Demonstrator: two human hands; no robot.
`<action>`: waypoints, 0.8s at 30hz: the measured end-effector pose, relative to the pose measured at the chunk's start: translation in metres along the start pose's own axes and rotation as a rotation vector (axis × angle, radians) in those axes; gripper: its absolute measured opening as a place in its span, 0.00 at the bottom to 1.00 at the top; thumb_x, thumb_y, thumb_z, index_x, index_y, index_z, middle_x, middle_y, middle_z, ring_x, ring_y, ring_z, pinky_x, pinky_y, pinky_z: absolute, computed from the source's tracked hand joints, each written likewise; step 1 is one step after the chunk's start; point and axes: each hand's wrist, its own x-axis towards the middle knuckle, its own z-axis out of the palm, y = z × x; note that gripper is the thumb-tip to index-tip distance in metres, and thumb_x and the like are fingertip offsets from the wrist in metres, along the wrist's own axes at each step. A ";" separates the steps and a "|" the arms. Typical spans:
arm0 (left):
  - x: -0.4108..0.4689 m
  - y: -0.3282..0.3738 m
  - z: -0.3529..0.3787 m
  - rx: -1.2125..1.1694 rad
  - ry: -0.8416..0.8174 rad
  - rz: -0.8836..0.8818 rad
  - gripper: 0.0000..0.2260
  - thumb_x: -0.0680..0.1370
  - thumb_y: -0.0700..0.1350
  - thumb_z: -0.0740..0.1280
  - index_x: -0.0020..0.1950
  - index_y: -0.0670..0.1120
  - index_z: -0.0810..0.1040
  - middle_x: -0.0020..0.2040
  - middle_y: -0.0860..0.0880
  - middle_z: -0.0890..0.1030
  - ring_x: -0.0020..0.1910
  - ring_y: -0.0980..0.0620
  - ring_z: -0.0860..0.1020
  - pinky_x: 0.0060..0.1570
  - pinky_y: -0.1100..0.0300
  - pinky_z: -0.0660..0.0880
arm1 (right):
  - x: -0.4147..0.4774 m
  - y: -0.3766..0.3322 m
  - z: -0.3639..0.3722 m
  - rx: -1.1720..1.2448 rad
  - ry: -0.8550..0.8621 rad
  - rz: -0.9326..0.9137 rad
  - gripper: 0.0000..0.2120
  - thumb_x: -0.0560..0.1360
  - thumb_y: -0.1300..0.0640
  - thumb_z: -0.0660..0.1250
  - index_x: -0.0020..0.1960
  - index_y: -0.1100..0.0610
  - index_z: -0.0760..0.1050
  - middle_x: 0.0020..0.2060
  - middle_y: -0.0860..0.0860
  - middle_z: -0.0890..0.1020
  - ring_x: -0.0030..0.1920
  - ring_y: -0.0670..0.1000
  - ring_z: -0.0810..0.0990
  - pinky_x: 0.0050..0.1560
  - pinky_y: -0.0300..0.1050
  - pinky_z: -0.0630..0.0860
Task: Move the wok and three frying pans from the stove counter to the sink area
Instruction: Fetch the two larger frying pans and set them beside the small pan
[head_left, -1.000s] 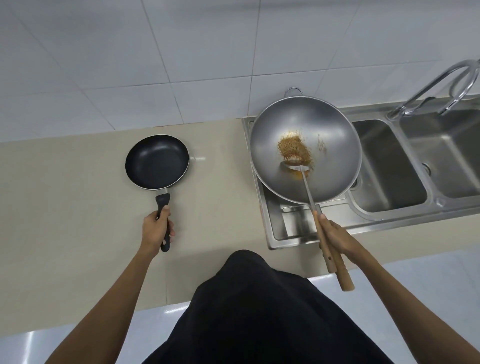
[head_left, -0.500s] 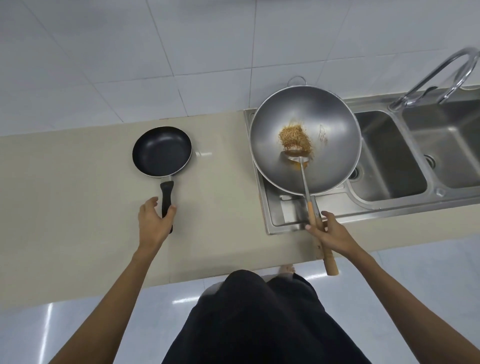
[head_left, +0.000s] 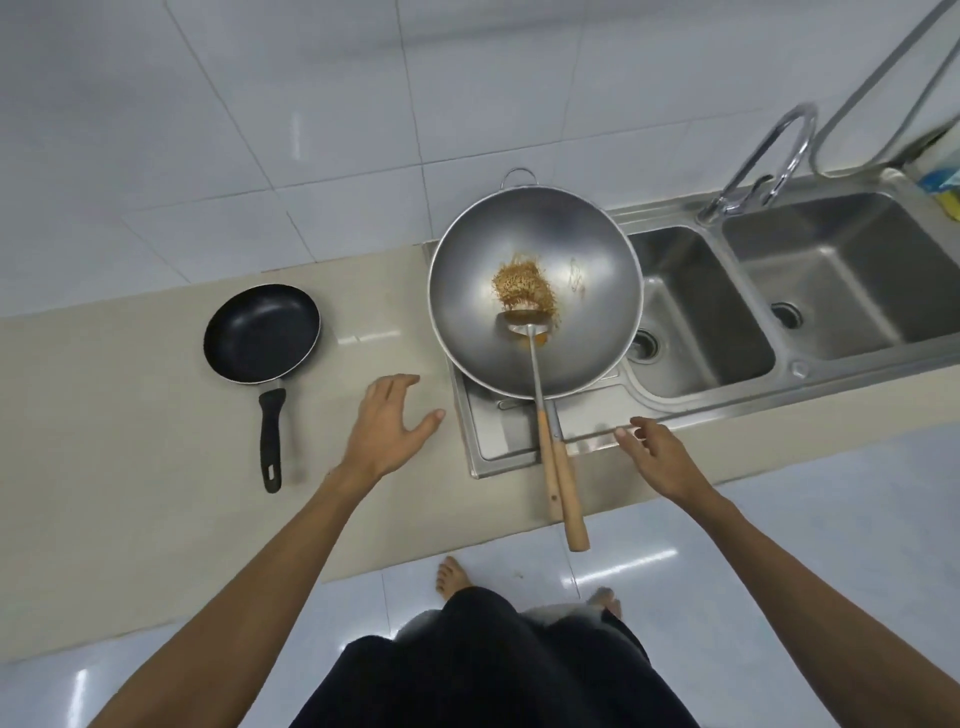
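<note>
A large steel wok (head_left: 582, 338) rests on the sink's drainboard (head_left: 493, 431), its wooden handle (head_left: 569, 499) sticking out over the counter edge. Inside lie brown food scraps (head_left: 522, 283) and a metal ladle (head_left: 524, 325) with a wooden grip. A small black frying pan (head_left: 260, 332) sits on the beige counter to the left, handle toward me. My left hand (head_left: 387, 423) hovers open over the counter between pan and wok. To the right of the wok handle, my right hand (head_left: 660, 457) is open, touching nothing.
A double steel sink (head_left: 841, 291) with a curved tap (head_left: 769, 156) lies to the right of the wok. White tiled wall runs behind the beige counter (head_left: 104, 441). A blue and yellow item (head_left: 943, 184) sits at the far right. My bare feet stand on the tiled floor below.
My left hand let go of the black pan's handle and moved right. My right hand released the wok and ladle handles and drew off to the right. The wok now rests on the drainboard.
</note>
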 end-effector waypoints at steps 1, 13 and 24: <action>0.007 0.018 0.006 0.019 -0.017 0.041 0.28 0.76 0.57 0.69 0.70 0.41 0.74 0.66 0.42 0.77 0.68 0.42 0.71 0.69 0.49 0.67 | 0.001 0.008 -0.014 -0.017 0.016 0.000 0.33 0.81 0.38 0.61 0.77 0.59 0.67 0.73 0.61 0.74 0.70 0.61 0.75 0.69 0.57 0.72; 0.076 0.270 0.117 0.244 -0.162 0.390 0.32 0.78 0.61 0.66 0.74 0.41 0.70 0.71 0.41 0.73 0.70 0.42 0.69 0.70 0.49 0.63 | 0.004 0.154 -0.248 -0.249 0.185 0.107 0.38 0.80 0.32 0.55 0.79 0.58 0.64 0.75 0.64 0.71 0.73 0.66 0.72 0.73 0.64 0.68; 0.110 0.496 0.270 0.314 -0.312 0.513 0.36 0.78 0.65 0.62 0.78 0.42 0.64 0.76 0.41 0.68 0.75 0.42 0.64 0.74 0.46 0.61 | -0.025 0.293 -0.415 -0.254 0.319 0.244 0.40 0.80 0.31 0.53 0.81 0.59 0.61 0.78 0.61 0.68 0.76 0.65 0.68 0.74 0.65 0.64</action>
